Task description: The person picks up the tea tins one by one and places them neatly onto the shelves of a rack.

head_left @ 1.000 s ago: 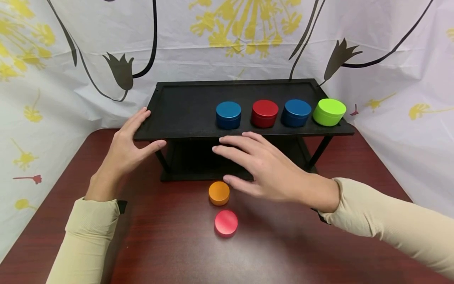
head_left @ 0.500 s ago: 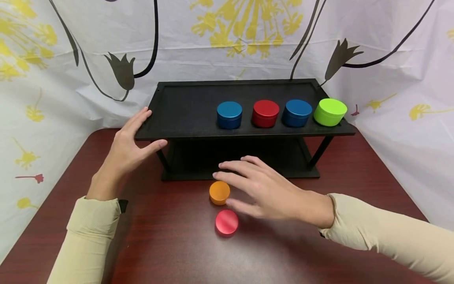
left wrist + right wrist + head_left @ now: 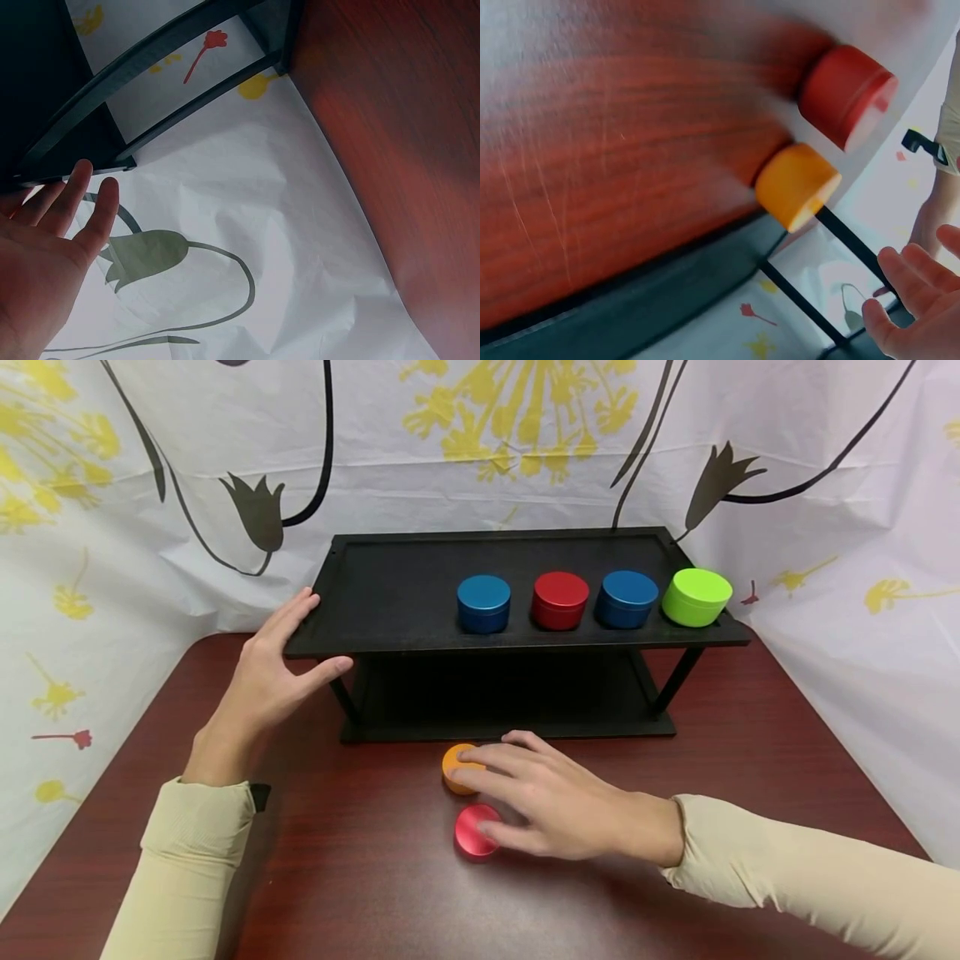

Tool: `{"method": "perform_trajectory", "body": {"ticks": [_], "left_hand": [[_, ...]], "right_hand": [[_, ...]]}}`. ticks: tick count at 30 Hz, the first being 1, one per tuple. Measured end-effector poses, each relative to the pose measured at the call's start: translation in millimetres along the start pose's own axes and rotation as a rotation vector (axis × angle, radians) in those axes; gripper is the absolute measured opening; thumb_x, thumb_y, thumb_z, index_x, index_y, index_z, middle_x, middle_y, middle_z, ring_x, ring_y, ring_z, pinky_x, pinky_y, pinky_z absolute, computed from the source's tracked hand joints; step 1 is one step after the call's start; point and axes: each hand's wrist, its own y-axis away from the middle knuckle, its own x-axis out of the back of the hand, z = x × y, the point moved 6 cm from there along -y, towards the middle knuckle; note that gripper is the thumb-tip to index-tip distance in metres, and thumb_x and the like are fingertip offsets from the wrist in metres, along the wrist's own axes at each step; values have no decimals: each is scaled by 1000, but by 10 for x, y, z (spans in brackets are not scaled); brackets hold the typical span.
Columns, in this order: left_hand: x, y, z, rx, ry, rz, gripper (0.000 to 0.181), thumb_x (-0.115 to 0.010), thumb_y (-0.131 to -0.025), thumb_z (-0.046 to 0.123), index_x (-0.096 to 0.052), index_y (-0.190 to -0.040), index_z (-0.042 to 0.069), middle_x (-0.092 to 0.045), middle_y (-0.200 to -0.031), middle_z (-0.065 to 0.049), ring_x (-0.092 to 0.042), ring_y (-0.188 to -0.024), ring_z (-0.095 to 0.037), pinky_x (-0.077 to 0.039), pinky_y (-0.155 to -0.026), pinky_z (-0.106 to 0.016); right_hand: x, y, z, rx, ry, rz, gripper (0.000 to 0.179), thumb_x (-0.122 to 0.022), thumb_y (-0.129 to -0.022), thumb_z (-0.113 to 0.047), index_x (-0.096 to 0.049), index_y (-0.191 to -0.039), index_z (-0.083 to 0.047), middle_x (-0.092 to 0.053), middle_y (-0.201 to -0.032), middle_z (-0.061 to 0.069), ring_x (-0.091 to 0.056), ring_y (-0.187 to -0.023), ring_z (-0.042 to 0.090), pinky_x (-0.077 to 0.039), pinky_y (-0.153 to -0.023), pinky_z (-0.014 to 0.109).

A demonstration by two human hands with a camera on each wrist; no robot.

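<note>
My left hand [image 3: 262,681] rests with straight fingers at the left end of a black two-tier shelf [image 3: 390,585]. In the left wrist view, its fingertips touch the shelf's edge. Over the table reaches my right hand [image 3: 551,797], fingers spread and slightly bent, holding nothing. Below its fingers stand two small round tins, an orange tin [image 3: 452,762] and, nearer the front, a pinkish-red tin [image 3: 470,837]. The fingers partly cover both in the head view. The right wrist view shows the right hand [image 3: 922,300] apart from the orange tin [image 3: 791,180].
Along the shelf top's front, from left to right, stand a blue tin [image 3: 483,606], a red tin [image 3: 560,602], another blue tin [image 3: 627,600] and a lime-green tin [image 3: 697,598]. A lower shelf board [image 3: 495,693] lies underneath. White patterned cloth [image 3: 540,493] encloses the reddish-brown table [image 3: 352,860].
My right hand has come down and toward the front, from before the shelf's front edge to over the orange and pinkish-red tins. The left hand has stayed in place.
</note>
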Motion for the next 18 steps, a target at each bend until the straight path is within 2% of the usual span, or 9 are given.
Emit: {"method": "perform_trajectory", "body": {"ticks": [9,18], "left_hand": [[13,-12,15,-2,-1,3,81,-84,-80,32,-46,-151,18,-36,-158,5,-31,-145,-16,-26,-116,-48],[8,-9,15,-5,1,3,81,-84,-80,32,-46,-151,18,-36,-158,3,-31,-145,-17,-26,-116,-48]], "right_hand": [[-198,72,37,-39,-32,-92,53,-60,-98,-43,-53,-145,-20,-51,-147,1,-45,-134,12,-34,-111,51],[-371,129,32,-5,-6,-121,51,-60,-98,-43,-56,-141,-16,-52,-146,4,-46,-134,14,-38,-109,51]]}}
